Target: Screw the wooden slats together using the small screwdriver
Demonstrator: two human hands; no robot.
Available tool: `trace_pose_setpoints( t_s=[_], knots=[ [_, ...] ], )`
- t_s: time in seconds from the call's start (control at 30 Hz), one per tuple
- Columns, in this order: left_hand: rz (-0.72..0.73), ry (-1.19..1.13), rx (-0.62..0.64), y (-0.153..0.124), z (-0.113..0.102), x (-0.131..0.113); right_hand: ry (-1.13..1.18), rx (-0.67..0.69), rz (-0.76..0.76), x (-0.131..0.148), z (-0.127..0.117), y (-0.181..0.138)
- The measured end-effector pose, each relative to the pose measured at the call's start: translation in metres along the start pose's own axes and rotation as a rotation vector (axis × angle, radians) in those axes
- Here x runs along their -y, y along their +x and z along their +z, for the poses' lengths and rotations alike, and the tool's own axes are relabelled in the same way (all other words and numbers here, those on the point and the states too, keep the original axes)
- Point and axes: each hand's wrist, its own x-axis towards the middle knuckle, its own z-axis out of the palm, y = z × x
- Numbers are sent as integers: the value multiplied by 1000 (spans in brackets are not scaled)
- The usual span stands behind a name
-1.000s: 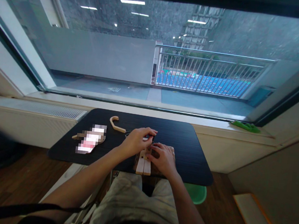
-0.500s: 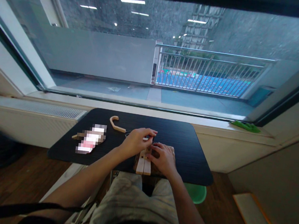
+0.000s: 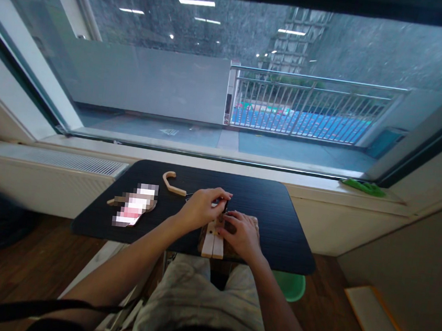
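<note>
Two pale wooden strips [image 3: 213, 248] lie side by side at the front edge of the black table [image 3: 267, 196], with small dark holes in them. Something darker and brown shows beneath and beside them. My left hand [image 3: 203, 206] is closed in a pinch over their far end, on a small dark thin piece [image 3: 225, 206] too small to identify. With bent fingers, my right hand [image 3: 242, 233] grips the strips from the right side; its fingertips meet the wood near the left hand. The hands partly hide the strips' far end.
A curved wooden hook [image 3: 172, 183] lies at the back of the table. Left of it is a blurred-out phone [image 3: 135, 206] beside another wooden piece [image 3: 113, 201]. A green cloth [image 3: 363, 187] rests on the windowsill, and a green basin [image 3: 290, 286] stands below the table's right edge.
The left fingers have shifted very slightly around the dark thin piece. Both hands otherwise keep their places, and the wooden strips have not visibly moved.
</note>
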Motion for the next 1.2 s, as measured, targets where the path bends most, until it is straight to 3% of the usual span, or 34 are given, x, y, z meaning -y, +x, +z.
trace_pose_setpoints(
  t_s=[0.53,0.83,1.2],
  knots=[
    [50,-126,44,-2,1,3,19,6,0,2,-2,0],
    [71,0,-61,-1,3,4,25,16,6,0,-1,0],
    [76,-27,-87,-1,4,7,22,8,-1,1,-2,0]
  ],
)
